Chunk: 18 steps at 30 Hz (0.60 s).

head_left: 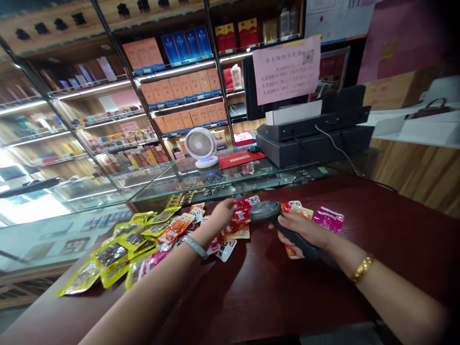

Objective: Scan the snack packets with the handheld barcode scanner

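My right hand is closed round the handle of a dark barcode scanner, its head turned left. In my left hand is a red snack packet, held just in front of the scanner head. Orange, white and red packets lie beneath and beside my left wrist, such as a white one. Further left, several yellow-edged clear packets are heaped up. Right of the scanner, a magenta packet and some orange packets lie on the counter, partly hidden behind my right hand.
The dark red counter meets a glass display case behind it. On the glass stand a white fan and a red mat. A black till unit with a trailing cable stands at the right. Stocked shelves line the back.
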Each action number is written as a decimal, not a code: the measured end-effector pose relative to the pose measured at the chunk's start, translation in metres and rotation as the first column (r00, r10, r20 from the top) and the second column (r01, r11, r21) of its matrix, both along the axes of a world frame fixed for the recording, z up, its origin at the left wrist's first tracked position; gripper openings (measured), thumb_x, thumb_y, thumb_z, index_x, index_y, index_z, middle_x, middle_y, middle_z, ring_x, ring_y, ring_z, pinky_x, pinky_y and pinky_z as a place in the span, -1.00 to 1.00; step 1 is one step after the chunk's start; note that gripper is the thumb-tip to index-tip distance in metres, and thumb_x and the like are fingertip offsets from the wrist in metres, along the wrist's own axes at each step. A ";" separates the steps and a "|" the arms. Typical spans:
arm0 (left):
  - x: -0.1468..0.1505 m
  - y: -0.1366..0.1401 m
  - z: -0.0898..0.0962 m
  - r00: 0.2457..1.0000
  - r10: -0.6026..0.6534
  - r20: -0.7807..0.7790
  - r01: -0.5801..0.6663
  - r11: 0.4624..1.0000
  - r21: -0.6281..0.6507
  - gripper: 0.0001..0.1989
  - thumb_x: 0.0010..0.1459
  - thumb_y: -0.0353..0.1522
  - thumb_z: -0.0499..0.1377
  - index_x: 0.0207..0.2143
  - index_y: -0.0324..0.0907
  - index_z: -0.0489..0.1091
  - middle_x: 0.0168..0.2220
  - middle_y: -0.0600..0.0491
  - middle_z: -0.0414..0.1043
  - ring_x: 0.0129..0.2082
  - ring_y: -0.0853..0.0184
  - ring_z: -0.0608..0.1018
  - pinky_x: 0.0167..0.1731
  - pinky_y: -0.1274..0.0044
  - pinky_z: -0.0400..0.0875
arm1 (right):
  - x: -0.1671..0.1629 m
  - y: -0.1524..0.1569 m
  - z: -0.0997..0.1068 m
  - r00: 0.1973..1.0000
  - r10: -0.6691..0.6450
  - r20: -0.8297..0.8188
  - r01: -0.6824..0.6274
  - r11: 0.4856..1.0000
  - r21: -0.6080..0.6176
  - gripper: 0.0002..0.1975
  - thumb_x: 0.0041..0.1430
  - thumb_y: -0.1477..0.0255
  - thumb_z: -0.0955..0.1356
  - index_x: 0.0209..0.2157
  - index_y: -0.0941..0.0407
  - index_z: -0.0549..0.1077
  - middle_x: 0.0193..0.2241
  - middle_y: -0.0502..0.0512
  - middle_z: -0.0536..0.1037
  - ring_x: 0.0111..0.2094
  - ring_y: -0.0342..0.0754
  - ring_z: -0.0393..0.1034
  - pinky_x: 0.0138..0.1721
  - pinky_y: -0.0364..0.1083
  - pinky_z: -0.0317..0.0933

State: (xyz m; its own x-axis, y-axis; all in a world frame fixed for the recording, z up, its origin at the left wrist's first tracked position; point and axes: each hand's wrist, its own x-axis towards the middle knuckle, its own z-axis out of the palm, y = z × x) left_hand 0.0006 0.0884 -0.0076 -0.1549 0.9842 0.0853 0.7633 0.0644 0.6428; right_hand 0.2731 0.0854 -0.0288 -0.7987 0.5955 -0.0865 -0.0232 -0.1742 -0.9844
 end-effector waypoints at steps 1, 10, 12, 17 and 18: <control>-0.007 -0.001 0.005 0.997 -0.002 -0.079 0.001 1.000 -0.022 -0.76 0.18 -0.37 0.07 -0.17 -0.21 0.48 -0.26 -0.03 0.57 -0.31 0.32 0.56 -0.29 0.55 0.40 | 0.000 0.001 -0.001 1.000 0.012 0.008 -0.012 1.000 0.000 -0.46 0.14 -0.08 0.31 -0.19 0.14 0.31 -0.66 -0.11 0.41 -0.84 -0.23 0.24 -0.84 -0.26 0.09; -0.023 0.007 0.024 0.685 0.126 -0.718 -0.015 0.987 0.159 -0.59 0.15 -0.20 0.13 0.04 -0.10 0.40 0.03 -0.13 0.45 0.09 0.02 0.40 0.05 0.26 0.26 | 0.008 0.010 0.002 0.998 0.065 -0.026 -0.065 0.998 -0.009 -0.50 0.17 -0.04 0.31 -0.20 0.14 0.33 -0.62 -0.10 0.45 -0.84 -0.26 0.22 -0.83 -0.29 0.08; 0.005 0.019 0.018 0.711 0.023 -0.703 0.087 0.989 0.120 -0.62 0.15 -0.18 0.13 0.00 -0.08 0.43 0.00 -0.09 0.47 0.05 0.06 0.42 0.04 0.29 0.27 | 0.015 0.010 0.009 0.998 0.010 -0.068 -0.011 1.000 -0.022 -0.50 0.16 -0.05 0.32 -0.22 0.15 0.34 -0.64 -0.10 0.44 -0.84 -0.25 0.22 -0.84 -0.28 0.07; 0.083 0.058 -0.009 0.774 -0.204 -0.599 0.217 0.975 -0.052 -0.65 0.15 -0.18 0.15 -0.07 -0.13 0.49 -0.04 -0.13 0.49 0.01 0.09 0.47 0.00 0.35 0.34 | 0.029 0.011 0.023 0.979 -0.153 -0.134 0.148 0.988 -0.050 -0.51 0.15 -0.04 0.32 -0.31 0.16 0.38 -0.70 -0.11 0.38 -0.83 -0.23 0.20 -0.81 -0.25 0.14; 0.095 0.065 -0.014 0.804 -0.200 -0.560 0.201 0.978 -0.061 -0.62 0.13 -0.15 0.16 -0.06 -0.12 0.48 -0.02 -0.13 0.48 0.02 0.07 0.47 -0.01 0.34 0.35 | 0.031 0.012 0.024 0.976 -0.170 -0.136 0.164 0.985 -0.054 -0.51 0.15 -0.04 0.32 -0.32 0.16 0.38 -0.70 -0.11 0.38 -0.82 -0.23 0.19 -0.81 -0.24 0.14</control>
State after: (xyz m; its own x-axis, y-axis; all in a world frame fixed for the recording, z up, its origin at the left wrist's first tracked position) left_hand 0.0960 0.1532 -0.0218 0.1214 0.9878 0.0974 0.9864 -0.1310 0.0992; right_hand 0.3042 0.0971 -0.0050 -0.6940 0.7199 -0.0096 -0.1918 -0.1977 -0.9613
